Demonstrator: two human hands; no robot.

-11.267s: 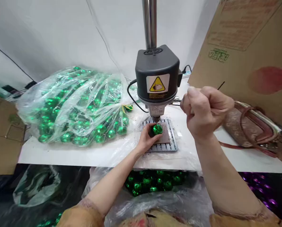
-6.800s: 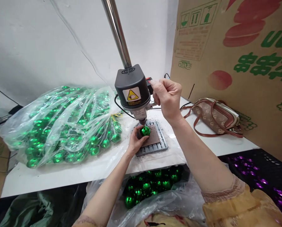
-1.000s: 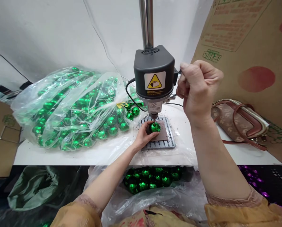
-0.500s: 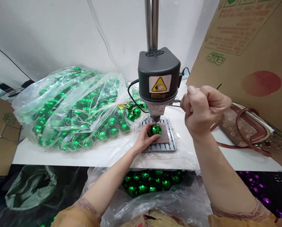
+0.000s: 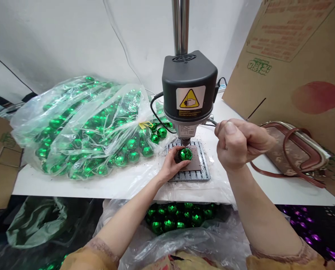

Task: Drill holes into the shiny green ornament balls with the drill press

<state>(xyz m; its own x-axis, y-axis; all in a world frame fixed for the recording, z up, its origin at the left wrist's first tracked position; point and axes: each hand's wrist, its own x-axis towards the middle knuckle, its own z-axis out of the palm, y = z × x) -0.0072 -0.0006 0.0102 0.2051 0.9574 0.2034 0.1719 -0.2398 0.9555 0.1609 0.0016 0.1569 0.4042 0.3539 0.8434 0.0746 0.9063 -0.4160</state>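
My left hand point(image 5: 173, 165) holds a shiny faceted green ball point(image 5: 185, 154) against a brown pad point(image 5: 195, 159) on a slotted metal plate point(image 5: 188, 176). The ball sits directly under the bit tip point(image 5: 185, 143) of a small bench drill point(image 5: 189, 80). The gap between tip and ball is too small to judge. My right hand point(image 5: 240, 144) is a closed fist around the drill's thin metal feed lever point(image 5: 214, 121), whose dark end pokes out beyond my fingers.
A large clear bag of green balls point(image 5: 80, 127) lies left of the drill, with several balls point(image 5: 159, 133) near its mouth. Another open bag of them point(image 5: 173, 221) sits below the white table's front edge point(image 5: 72, 195). A handbag point(image 5: 295, 150) and cardboard point(image 5: 282, 48) stand to the right.
My right fist has dropped lower and turned, drawing the lever down. My left hand and the ball have stayed under the bit.
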